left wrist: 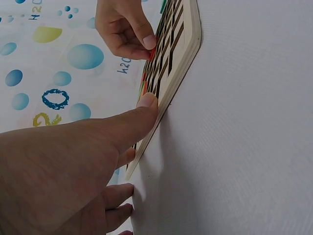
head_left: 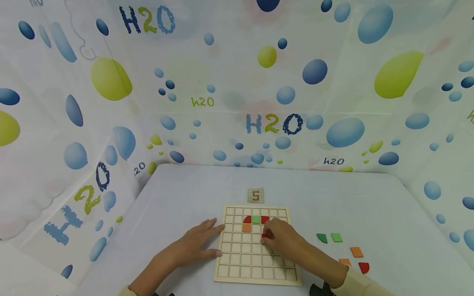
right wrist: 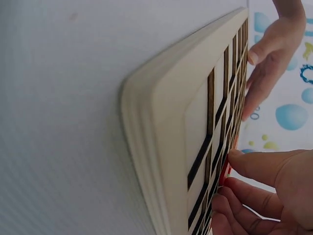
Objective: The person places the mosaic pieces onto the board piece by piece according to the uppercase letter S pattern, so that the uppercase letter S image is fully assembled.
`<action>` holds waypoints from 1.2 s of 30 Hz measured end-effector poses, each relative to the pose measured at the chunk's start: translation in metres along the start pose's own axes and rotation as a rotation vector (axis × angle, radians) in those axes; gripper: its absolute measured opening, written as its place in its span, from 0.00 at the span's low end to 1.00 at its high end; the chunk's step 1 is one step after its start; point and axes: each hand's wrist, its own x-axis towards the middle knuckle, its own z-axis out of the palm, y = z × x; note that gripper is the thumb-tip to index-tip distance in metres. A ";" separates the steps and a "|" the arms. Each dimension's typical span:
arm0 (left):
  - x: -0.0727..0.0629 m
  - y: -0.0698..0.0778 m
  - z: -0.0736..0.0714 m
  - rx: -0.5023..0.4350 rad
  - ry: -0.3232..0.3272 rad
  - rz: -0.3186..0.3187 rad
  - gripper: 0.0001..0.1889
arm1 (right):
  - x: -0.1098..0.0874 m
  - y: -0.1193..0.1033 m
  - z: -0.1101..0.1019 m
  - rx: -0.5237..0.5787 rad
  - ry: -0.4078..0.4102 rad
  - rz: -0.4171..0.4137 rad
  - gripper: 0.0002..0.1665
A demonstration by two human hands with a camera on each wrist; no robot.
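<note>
A wooden grid board (head_left: 257, 282) lies on the white table. My left hand (head_left: 198, 244) is at its left side, fingers spread, with fingertips and thumb touching the rim. Over the right half of the grid, my right hand (head_left: 283, 238) pinches a small red piece (right wrist: 225, 170) between thumb and fingers, right at the cells; the hand partly hides it. In the upper rows sit a red rounded piece (head_left: 247, 219), a light green square (head_left: 256, 219), another red piece (head_left: 264, 219) and an orange square (head_left: 247, 228) below the first.
Behind the board lies a small card (head_left: 255, 195) with a gridded S- or 5-like figure. To the right lie a dark green rounded piece (head_left: 322, 238), a light green square (head_left: 336, 237), two orange pieces (head_left: 356, 252) and a red rounded piece (head_left: 364, 267). A patterned curtain (head_left: 237, 82) surrounds the table.
</note>
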 end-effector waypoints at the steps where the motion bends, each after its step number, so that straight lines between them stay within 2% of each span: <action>1: 0.000 0.000 0.000 -0.001 0.000 -0.001 0.43 | 0.000 0.000 0.000 -0.001 0.000 0.002 0.10; 5: -0.001 0.000 0.000 -0.006 0.000 -0.005 0.43 | 0.002 0.000 0.002 -0.022 0.001 0.012 0.10; 12: 0.000 0.000 0.000 -0.003 0.006 0.001 0.43 | 0.004 -0.001 0.004 -0.132 0.006 0.010 0.12; 27: -0.001 0.003 0.000 0.011 0.013 0.009 0.43 | 0.001 -0.003 0.002 -0.151 -0.005 0.014 0.12; 36: 0.001 0.001 0.001 0.016 0.011 0.005 0.43 | 0.000 0.002 0.003 -0.106 -0.006 -0.039 0.12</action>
